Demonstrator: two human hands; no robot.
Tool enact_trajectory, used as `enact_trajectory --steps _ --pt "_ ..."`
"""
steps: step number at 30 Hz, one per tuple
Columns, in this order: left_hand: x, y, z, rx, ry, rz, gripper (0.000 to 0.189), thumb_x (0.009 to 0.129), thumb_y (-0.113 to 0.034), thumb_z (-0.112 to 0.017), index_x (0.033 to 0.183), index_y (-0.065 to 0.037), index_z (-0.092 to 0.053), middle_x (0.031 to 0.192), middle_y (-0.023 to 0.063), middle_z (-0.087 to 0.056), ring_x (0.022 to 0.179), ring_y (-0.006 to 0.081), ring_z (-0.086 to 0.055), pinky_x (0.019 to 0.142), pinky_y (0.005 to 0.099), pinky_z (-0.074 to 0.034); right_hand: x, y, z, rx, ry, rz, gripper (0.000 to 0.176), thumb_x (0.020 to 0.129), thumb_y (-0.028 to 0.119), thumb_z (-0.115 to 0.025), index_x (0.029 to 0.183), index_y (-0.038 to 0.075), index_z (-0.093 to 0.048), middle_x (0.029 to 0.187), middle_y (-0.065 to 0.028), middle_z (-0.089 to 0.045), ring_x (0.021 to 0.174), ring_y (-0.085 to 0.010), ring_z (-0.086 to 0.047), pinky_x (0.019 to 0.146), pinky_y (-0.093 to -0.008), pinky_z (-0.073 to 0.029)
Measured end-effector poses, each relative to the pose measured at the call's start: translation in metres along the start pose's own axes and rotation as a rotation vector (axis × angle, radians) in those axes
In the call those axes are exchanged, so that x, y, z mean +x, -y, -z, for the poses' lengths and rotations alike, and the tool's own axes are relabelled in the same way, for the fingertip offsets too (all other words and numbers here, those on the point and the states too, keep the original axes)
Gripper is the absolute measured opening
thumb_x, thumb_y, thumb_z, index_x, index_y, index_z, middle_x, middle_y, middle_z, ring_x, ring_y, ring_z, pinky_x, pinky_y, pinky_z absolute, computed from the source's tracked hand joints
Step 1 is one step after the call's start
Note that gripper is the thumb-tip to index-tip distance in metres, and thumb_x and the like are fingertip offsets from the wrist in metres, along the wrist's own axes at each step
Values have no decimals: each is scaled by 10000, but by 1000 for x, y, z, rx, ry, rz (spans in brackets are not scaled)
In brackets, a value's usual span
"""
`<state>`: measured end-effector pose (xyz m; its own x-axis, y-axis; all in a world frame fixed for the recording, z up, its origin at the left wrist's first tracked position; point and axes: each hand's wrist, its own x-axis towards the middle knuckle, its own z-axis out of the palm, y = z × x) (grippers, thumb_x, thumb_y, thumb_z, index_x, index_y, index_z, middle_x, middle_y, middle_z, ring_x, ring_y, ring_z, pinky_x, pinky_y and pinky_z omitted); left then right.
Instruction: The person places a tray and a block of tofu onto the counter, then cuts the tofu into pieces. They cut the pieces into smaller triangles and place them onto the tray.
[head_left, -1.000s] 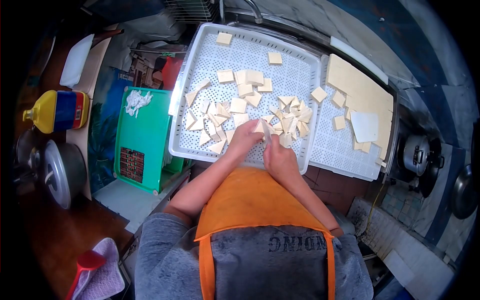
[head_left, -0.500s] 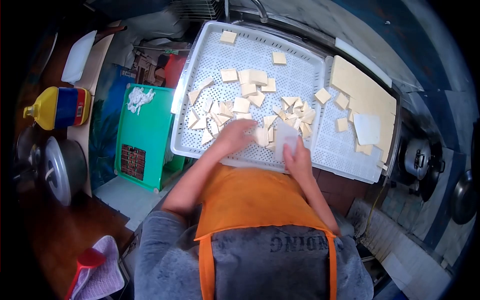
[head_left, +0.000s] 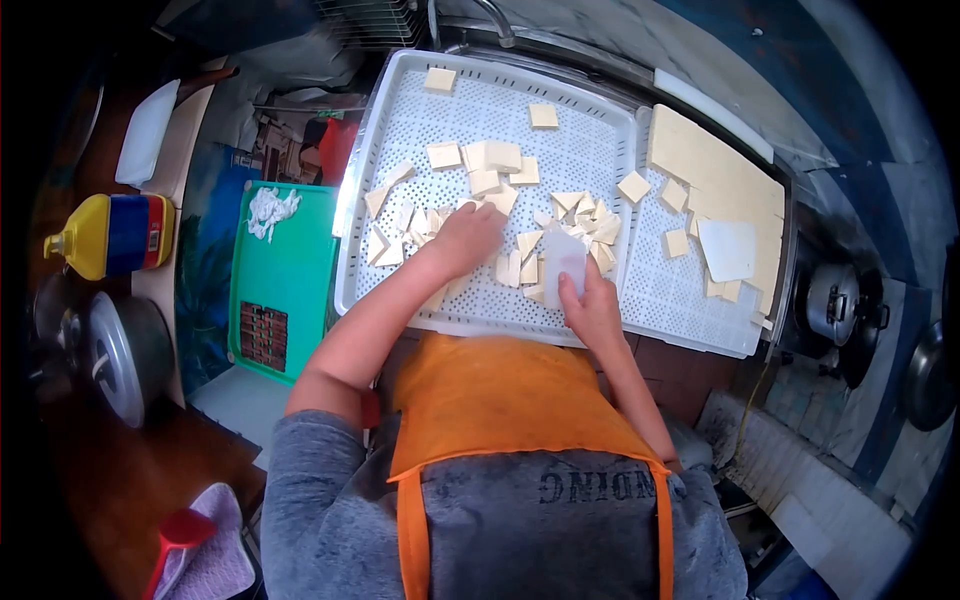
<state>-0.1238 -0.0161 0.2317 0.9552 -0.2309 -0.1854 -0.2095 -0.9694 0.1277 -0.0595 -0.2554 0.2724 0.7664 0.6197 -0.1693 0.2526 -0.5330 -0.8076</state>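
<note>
A white perforated tray holds many pale yellow pieces, some square, like the piece at the upper middle, and others cut into triangles and strips. My left hand is over the pieces left of centre, its fingertips at a square piece; its fingers look bent together, and what they grip is hidden. In my right hand is a translucent white scraper, held upright beside a heap of cut pieces.
Right of the tray, a second tray bears a large pale slab with a white sheet on it. A green tray stands at left, near a yellow jug and a lidded pot. A faucet is behind.
My left hand has moved up and slightly left, onto the pieces near the middle. My right hand still holds the scraper, nearly in place. The whole view has shifted slightly.
</note>
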Motion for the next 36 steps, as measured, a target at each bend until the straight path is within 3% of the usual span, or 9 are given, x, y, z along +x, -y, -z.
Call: enact_trajectory --steps 5,8,11,14,17,18,22,28,36 --pt "-7 -2 12 27 105 -38 168 832 -120 -557 960 -98 -664 1032 51 -633 1037 203 -547 907 318 -409 -7 2 -1 -5 38 18 268 904 141 -601 1090 -30 -512 699 -265 -625 643 -451 -625 557 -488 -485" --pt "-17 1 21 -102 102 42 209 815 -116 -609 1017 -91 -655 1010 70 -650 1018 239 -562 914 351 -424 -8 4 0 -69 63 49 274 901 137 -599 1093 -35 -506 680 -254 -623 625 -442 -625 546 -487 -488" --pt "-30 -5 14 -589 -216 318 222 830 -100 -660 1051 -74 -654 1005 65 -652 1027 243 -576 905 376 -447 -6 14 -1 -166 -42 241 218 909 124 -595 1055 -13 -509 628 -214 -614 540 -391 -617 485 -446 -477" --pt "-31 -14 -5 -1168 -331 535 236 879 -95 -665 1109 -55 -628 1031 42 -659 1003 188 -600 863 335 -485 -3 36 -7 -222 -55 347 190 901 103 -598 1032 -2 -512 599 -196 -600 521 -388 -608 465 -447 -469" --pt "-26 -36 -16 -1984 -340 592 242 930 -82 -613 1167 -40 -595 1083 25 -651 966 112 -609 836 256 -496 2 54 -13 -279 -1 361 190 883 87 -606 1023 -3 -514 588 -187 -591 522 -389 -606 467 -461 -469" --pt "-27 -40 -8 -2072 -284 654 293 934 -51 -592 1226 -38 -566 1130 25 -647 952 86 -616 836 222 -501 2 57 -16 -299 19 366 190 878 82 -609 1019 -2 -514 584 -183 -589 518 -385 -606 465 -462 -469" --pt "-27 -51 -12 -2125 -378 641 332 913 -3 -560 1243 -39 -572 1105 23 -660 937 74 -615 798 205 -494 1 63 -22 -380 59 397 189 877 72 -600 1027 -4 -513 577 -176 -591 502 -376 -604 464 -460 -480" --pt "-31 -48 -11 -2005 -286 610 368 883 24 -539 1245 -31 -582 1112 18 -665 951 72 -618 795 202 -499 -4 61 -26 -355 95 433 205 878 63 -591 1046 -18 -505 567 -182 -591 488 -375 -601 456 -464 -480" --pt "-31 -51 -7 -2073 -299 634 359 895 17 -532 1247 -26 -586 1122 31 -669 955 91 -633 820 217 -512 -7 59 -29 -375 103 413 219 882 67 -582 1057 -33 -497 562 -186 -589 484 -375 -600 450 -464 -479"
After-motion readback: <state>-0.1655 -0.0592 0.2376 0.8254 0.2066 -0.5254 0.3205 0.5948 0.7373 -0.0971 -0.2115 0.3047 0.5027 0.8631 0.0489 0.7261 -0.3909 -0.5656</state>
